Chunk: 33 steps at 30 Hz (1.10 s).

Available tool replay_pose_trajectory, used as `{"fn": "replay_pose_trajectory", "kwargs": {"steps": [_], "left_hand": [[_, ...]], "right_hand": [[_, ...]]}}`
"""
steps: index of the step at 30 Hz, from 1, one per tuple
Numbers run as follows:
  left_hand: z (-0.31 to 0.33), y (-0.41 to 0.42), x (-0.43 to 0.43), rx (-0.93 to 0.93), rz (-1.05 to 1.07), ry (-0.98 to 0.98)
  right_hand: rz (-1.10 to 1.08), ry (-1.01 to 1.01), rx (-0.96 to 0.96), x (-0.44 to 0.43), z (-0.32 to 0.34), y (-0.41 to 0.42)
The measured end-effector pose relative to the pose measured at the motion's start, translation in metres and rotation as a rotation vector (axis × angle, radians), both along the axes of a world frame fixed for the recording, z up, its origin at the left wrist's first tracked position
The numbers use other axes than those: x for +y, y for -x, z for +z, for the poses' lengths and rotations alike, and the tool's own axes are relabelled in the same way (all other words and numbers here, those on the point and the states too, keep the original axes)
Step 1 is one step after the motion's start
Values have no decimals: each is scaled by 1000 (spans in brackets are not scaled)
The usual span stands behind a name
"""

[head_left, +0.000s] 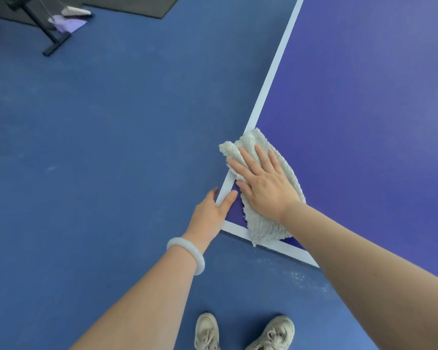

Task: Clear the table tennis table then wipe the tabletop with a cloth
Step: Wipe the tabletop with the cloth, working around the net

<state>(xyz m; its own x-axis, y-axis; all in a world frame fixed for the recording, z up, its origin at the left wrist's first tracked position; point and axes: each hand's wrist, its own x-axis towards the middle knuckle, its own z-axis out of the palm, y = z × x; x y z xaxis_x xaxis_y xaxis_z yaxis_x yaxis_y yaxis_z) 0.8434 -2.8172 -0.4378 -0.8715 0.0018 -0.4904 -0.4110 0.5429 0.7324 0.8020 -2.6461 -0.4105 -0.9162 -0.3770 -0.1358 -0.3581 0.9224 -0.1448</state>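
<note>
A: Where's the cloth (262,227)?

B: On the table (364,97), at the near left corner. It lies across the white side line (276,69); one fold sticks out past the side edge, and the lower tip reaches the near end edge.

A: Hands?

B: Right hand (266,185) is flat on top of the cloth, fingers straight and spread, palm pressing down. It isn't curled round anything. Left hand (210,213) holds the side edge just beside the corner: thumb on top across the white line, fingers down the outside. There's a pale bracelet (187,253) on that wrist.

A: Room to move?

B: Tabletop runs bare to the right and far end of what I can see. The person's shoes (208,332) are on the blue floor (99,147), close to the near end. The floor is open on the left. A black stand (43,29) and dark mat (137,6) are well apart, at the far left.
</note>
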Motion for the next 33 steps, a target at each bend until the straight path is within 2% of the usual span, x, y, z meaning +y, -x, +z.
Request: {"fn": "replay_pose_trajectory", "kwargs": {"steps": [4,7,8,10,12,13,15,18,22,24,26,28,30,33], "left_hand": [[6,-3,0,23,17,-27],[6,-3,0,17,16,-43],[6,-4,0,17,17,-37],[6,-5,1,25,18,-18],[8,-4,3,31,28,-10],[9,-4,3,33,31,-2],[10,-4,5,43,23,20],[10,-6,5,71,25,14],[15,-6,2,152,-45,108],[17,-8,2,218,-109,187],[21,-8,4,280,-176,293],[22,-7,9,420,-279,528],[26,-9,23,594,-403,708],[28,-22,72,668,-626,666]], "right_hand": [[-19,12,-8,2,1,-70],[-88,-20,11,40,-1,-111],[-181,-28,22,56,-2,-118],[-524,-10,10,79,-1,-120],[-855,20,-13,74,-2,-110],[-932,22,-9,60,-3,-104],[-899,22,5,18,-4,-93],[-641,20,25,-32,-7,-90],[-441,14,53,2,-8,-110],[-558,15,68,47,-9,-125],[-783,9,42,93,-7,-140],[-998,7,16,122,-4,-149],[-1122,2,6,125,-5,-146],[-1098,0,2,108,-6,-137]]}}
